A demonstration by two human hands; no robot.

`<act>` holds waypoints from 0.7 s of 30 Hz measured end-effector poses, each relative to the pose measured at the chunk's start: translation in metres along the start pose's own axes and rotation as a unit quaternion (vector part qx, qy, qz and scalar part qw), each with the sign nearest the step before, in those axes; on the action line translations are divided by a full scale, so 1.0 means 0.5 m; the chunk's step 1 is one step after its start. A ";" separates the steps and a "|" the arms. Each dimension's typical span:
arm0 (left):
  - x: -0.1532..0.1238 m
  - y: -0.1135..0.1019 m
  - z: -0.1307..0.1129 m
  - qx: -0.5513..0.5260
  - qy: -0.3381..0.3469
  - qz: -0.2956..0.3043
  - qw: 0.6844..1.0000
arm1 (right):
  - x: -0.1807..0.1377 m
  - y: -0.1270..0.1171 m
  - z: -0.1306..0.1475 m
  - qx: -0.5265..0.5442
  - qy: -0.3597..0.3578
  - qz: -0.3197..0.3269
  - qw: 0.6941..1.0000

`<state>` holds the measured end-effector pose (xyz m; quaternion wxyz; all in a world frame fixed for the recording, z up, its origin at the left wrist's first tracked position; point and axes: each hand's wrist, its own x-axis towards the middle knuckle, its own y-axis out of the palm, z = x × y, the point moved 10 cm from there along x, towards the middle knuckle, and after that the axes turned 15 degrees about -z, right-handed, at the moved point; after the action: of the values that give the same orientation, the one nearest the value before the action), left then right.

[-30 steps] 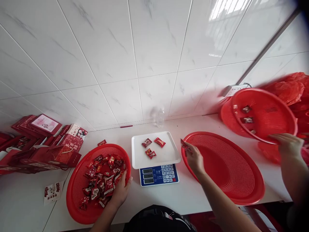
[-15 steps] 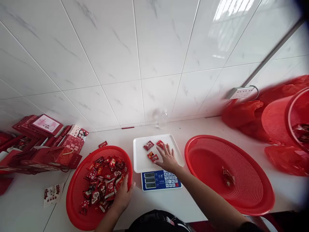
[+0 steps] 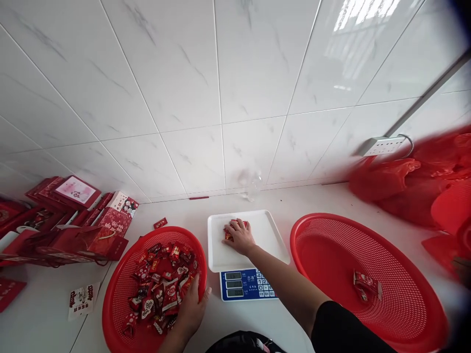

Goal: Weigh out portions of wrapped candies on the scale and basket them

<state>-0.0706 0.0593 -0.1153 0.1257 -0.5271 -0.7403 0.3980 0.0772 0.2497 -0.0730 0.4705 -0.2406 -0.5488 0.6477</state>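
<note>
My left hand (image 3: pixel 192 306) grips the right rim of a red plastic basket (image 3: pixel 114 299), fingers inside and thumb outside. Many wrapped candies (image 3: pixel 170 294) in red and brown lie in that basket. My right hand (image 3: pixel 240 237) is on the white tray (image 3: pixel 270 240) of a digital scale, its fingers curled over several small red-wrapped candies (image 3: pixel 228 235), which are partly hidden under it. Below the tray, the blue scale panel (image 3: pixel 248 284) shows its displays, and my forearm covers some of the keys.
A second red basket (image 3: pixel 312 240) at the right holds a few wrapped candies (image 3: pixel 368 284). Red gift boxes (image 3: pixel 114 215) stand at the left, near a flat printed packet (image 3: pixel 81 300). A clear plastic thing (image 3: pixel 254 184) stands by the wall. Red bags (image 3: pixel 390 176) lie at far right.
My right hand has moved left across the tray and its spread fingers have closed over the candies, which are now gathered together. My left hand stays on the basket rim. The view has shifted slightly.
</note>
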 end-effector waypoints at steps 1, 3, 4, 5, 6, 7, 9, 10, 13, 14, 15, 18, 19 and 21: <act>-0.001 0.001 -0.001 0.005 0.000 0.003 1.000 | -0.004 -0.006 0.004 0.005 -0.012 -0.013 1.000; -0.001 0.001 -0.002 0.010 -0.001 0.003 1.000 | -0.013 -0.013 0.003 0.016 -0.027 -0.021 0.999; 0.000 0.000 -0.001 0.012 -0.002 0.001 1.000 | -0.017 -0.014 -0.002 0.020 -0.028 -0.018 0.999; 0.000 0.000 0.000 0.013 -0.004 0.000 1.000 | -0.021 -0.014 -0.009 0.024 -0.025 -0.015 0.999; 0.000 0.000 0.001 0.014 -0.006 -0.001 1.000 | -0.023 -0.016 -0.018 0.029 -0.019 -0.014 0.999; 0.001 0.000 0.002 0.017 -0.007 0.000 1.000 | -0.025 -0.018 -0.028 0.035 -0.009 -0.016 0.999; 0.001 0.002 0.001 0.021 -0.006 0.005 1.000 | -0.027 -0.026 -0.051 0.051 0.019 -0.030 0.998; 0.001 0.002 0.000 0.020 -0.005 0.008 1.000 | -0.028 -0.033 -0.063 0.062 0.038 -0.042 0.996; 0.000 0.002 0.002 0.001 -0.012 0.008 1.000 | -0.040 -0.064 -0.097 0.100 0.098 -0.088 0.986; 0.001 0.001 0.004 -0.010 -0.015 0.006 1.000 | -0.049 -0.077 -0.108 0.110 0.112 -0.101 0.982; 0.001 -0.001 0.006 -0.024 -0.017 0.003 1.000 | -0.061 -0.094 -0.120 0.124 0.128 -0.115 0.977; 0.008 -0.013 0.008 -0.076 -0.010 -0.016 0.997 | -0.121 -0.166 -0.187 0.195 0.214 -0.188 0.938; 0.013 -0.022 0.009 -0.093 -0.008 -0.029 0.995 | -0.152 -0.195 -0.225 0.225 0.260 -0.224 0.912; 0.027 -0.047 0.015 -0.109 -0.001 -0.069 0.992 | -0.219 -0.240 -0.299 0.241 0.329 -0.262 0.875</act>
<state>-0.0966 0.0647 -0.1061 0.0939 -0.4844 -0.8141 0.3062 0.2905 0.2211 -0.0251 0.8195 -0.1664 -0.2326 0.4966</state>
